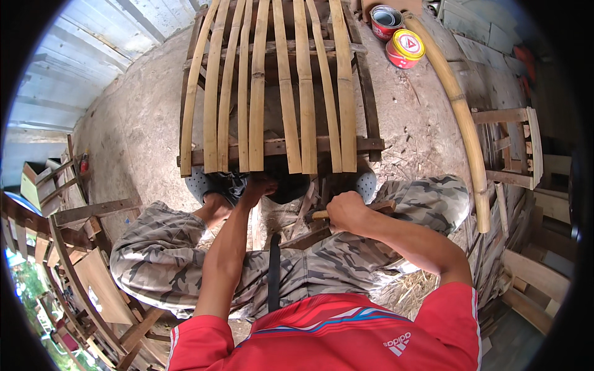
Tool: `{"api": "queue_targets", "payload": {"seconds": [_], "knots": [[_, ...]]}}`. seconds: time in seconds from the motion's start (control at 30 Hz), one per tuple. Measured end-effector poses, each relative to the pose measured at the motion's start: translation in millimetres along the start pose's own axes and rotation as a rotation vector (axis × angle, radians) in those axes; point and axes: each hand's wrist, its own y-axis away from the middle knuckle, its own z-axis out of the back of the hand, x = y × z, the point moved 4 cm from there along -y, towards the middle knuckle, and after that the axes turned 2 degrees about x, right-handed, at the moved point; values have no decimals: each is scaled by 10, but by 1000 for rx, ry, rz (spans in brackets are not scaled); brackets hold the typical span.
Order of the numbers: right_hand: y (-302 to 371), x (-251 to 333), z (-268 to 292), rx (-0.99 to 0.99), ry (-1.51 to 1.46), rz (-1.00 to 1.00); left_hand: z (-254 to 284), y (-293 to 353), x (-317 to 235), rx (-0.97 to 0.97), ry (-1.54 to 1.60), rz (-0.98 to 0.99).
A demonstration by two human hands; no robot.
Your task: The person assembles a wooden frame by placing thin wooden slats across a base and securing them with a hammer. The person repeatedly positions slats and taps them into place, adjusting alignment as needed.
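My right hand (348,210) is closed around a wooden-handled tool (320,215), held just above my crossed legs; its working end cannot be made out. In shadow below the slat ends, my left hand (263,184) looks curled, and what it holds is hidden. Right in front of me stands a dark wooden frame (371,111) with several bamboo slats (305,105) laid lengthwise across it. The slat ends stick out past the near crossbar (366,144), toward my hands. Gaps of uneven width separate the slats, the widest near the middle.
Two tins, a red open one (387,18) and one with a yellow lid (405,48), stand at the far right. A long bamboo pole (458,102) curves along the right beside a small wooden frame (507,115). Wooden chair parts (102,281) crowd the left; shavings (411,294) litter the floor.
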Motion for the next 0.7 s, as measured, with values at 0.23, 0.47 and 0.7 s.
{"api": "queue_targets", "payload": {"seconds": [0.23, 0.47, 0.7], "knots": [[9, -49, -41, 25, -24, -21, -138, 46, -86, 99, 146, 38], [49, -32, -61, 20, -32, -12, -160, 5, -83, 173, -12, 83], [68, -11, -56, 9, -17, -7, -238, 21, -156, 160, -100, 68]]}}
